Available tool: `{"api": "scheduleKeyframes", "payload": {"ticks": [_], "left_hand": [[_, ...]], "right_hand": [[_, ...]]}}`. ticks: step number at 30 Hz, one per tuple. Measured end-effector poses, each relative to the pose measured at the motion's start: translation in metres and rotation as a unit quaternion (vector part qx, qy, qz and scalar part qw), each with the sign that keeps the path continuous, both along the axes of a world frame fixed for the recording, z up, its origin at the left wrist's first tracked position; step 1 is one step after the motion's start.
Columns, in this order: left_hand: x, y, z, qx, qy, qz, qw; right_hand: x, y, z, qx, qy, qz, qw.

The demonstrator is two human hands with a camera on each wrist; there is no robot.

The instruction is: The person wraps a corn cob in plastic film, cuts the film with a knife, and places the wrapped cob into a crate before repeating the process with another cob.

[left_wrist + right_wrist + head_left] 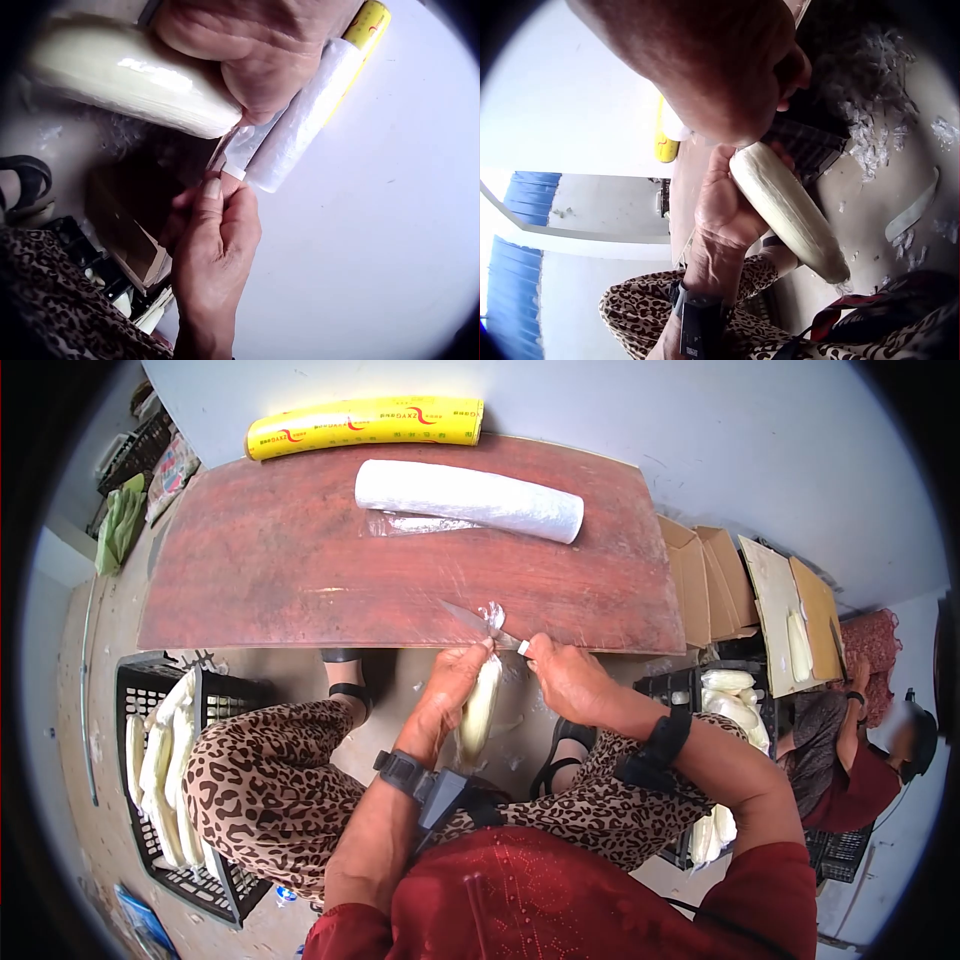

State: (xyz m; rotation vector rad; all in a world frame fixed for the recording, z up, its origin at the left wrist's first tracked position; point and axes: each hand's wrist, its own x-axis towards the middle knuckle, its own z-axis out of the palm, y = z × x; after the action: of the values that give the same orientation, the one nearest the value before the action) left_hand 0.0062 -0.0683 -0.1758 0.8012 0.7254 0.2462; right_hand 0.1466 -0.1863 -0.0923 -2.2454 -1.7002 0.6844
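Pale corn ear (pixel 482 705) gripped in left hand (pixel 455 678); upper end near right hand (pixel 572 678), which grips knife (pixel 466 616).

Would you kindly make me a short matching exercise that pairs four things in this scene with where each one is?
Things:
1. knife
2. ear of corn
3. yellow printed roll
4. white roll

Places:
A. along the table's far edge
B. in the left hand
C. between the other roll and the knife
D. in the right hand

Pairs: 1-D, 2-B, 3-A, 4-C
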Motion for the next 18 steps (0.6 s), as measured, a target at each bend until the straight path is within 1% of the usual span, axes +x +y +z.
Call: {"api": "scheduleKeyframes", "payload": {"ticks": [3, 6, 12, 15, 18], "left_hand": [[0.001, -0.001, 0.004, -0.002, 0.002, 0.004, 1.0], [0.0, -0.001, 0.007, -0.001, 0.0, -0.003, 1.0], [0.001, -0.002, 0.009, 0.01, 0.009, 0.008, 1.0], [0.001, -0.004, 0.01, 0.013, 0.014, 0.017, 1.0], [0.0, -0.003, 0.006, 0.009, 0.014, 0.017, 1.0]], "right_hand": [[0.002, 0.003, 0.005, -0.016, 0.031, -0.012, 0.999], [0.004, 0.005, 0.009, -0.036, 0.035, -0.008, 0.999], [-0.002, 0.002, 0.001, -0.048, -0.055, 0.014, 0.997], [-0.006, -0.003, -0.007, 0.002, -0.084, 0.031, 0.996], [-0.006, -0.007, -0.009, -0.002, -0.087, 0.033, 0.996]]}}
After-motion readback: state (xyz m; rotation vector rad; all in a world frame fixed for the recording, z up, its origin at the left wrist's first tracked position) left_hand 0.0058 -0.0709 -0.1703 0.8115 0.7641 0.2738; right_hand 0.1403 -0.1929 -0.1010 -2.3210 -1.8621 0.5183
